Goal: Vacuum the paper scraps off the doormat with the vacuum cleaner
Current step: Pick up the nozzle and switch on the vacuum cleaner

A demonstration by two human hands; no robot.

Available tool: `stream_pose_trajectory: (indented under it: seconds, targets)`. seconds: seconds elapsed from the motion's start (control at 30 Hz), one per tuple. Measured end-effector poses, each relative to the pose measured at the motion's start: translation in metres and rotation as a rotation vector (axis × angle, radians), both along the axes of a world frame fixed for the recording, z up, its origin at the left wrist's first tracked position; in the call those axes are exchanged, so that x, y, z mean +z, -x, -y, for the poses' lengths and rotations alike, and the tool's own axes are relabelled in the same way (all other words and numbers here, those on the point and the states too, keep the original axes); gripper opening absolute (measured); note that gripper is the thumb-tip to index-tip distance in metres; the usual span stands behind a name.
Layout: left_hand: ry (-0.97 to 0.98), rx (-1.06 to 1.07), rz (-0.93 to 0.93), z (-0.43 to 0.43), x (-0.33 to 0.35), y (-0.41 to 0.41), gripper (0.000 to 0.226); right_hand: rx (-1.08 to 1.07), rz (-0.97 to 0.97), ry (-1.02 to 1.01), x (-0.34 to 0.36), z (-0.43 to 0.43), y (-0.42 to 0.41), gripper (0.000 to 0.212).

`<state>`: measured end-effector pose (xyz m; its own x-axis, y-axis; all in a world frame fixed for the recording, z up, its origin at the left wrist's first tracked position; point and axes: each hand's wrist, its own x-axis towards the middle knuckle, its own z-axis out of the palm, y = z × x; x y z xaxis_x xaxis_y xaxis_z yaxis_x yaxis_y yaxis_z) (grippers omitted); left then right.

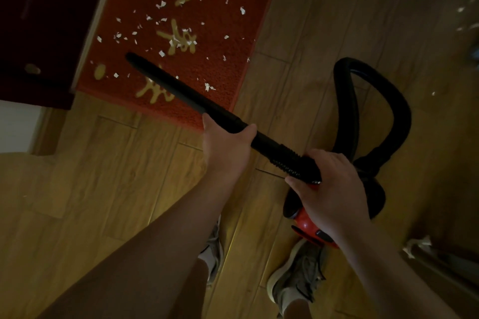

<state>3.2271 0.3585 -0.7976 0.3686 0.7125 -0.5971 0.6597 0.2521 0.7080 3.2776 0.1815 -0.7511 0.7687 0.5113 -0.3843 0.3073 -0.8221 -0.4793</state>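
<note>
A red doormat (220,33) with yellow characters lies on the wooden floor, strewn with several white paper scraps (160,5). A black vacuum tube (176,88) slants over the mat's near corner, its tip toward the upper left. My left hand (228,145) grips the tube's middle. My right hand (329,189) grips the ribbed end where the black hose (375,111) joins. The hose loops to the right and back to the red vacuum body (308,225), partly hidden under my right hand.
A dark door (39,21) borders the mat on the left. My two shoes (298,274) stand on the wooden floor (103,176) below. A few scraps lie on the floor at the right, near a pale object at the right edge.
</note>
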Motion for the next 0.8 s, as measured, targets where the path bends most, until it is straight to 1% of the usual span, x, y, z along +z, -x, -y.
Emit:
stream_pose_trajectory:
  seconds: [0.07,0.17,0.27,0.33,0.4,0.47,0.53,0.6,0.7,0.8]
  targets:
    - [-0.006,-0.028,0.036,0.000,0.003,0.002,0.058,-0.011,-0.096,0.033,0.001,-0.001,0.003,0.028]
    - [-0.006,-0.069,0.097,0.001,0.007,0.008,0.075,-0.022,-0.216,0.010,0.002,-0.006,0.009,0.024]
    - [-0.008,-0.099,0.131,0.006,0.015,0.015,0.077,-0.071,-0.348,-0.035,0.002,-0.010,0.019,0.016]
    - [-0.002,-0.121,0.156,0.014,0.015,0.022,0.087,-0.083,-0.348,-0.048,-0.001,-0.007,0.027,0.015]
    - [0.024,-0.154,0.185,0.024,0.012,0.031,0.094,-0.089,-0.344,-0.045,-0.005,0.001,0.037,0.020]
    - [0.037,-0.198,0.188,0.036,0.009,0.040,0.092,-0.101,-0.390,-0.052,-0.008,0.013,0.047,0.021]
    - [0.003,-0.233,0.179,0.048,0.005,0.048,0.085,-0.119,-0.436,-0.075,-0.011,0.029,0.056,0.016]
    - [-0.015,-0.236,0.163,0.061,0.002,0.051,0.081,-0.144,-0.438,-0.088,-0.012,0.047,0.066,0.010]
    - [-0.034,-0.217,0.148,0.076,-0.002,0.051,0.074,-0.169,-0.411,-0.106,-0.014,0.075,0.081,0.021]
    - [-0.012,-0.235,0.152,0.100,-0.004,0.053,0.071,-0.195,-0.378,-0.108,-0.020,0.106,0.093,0.022]
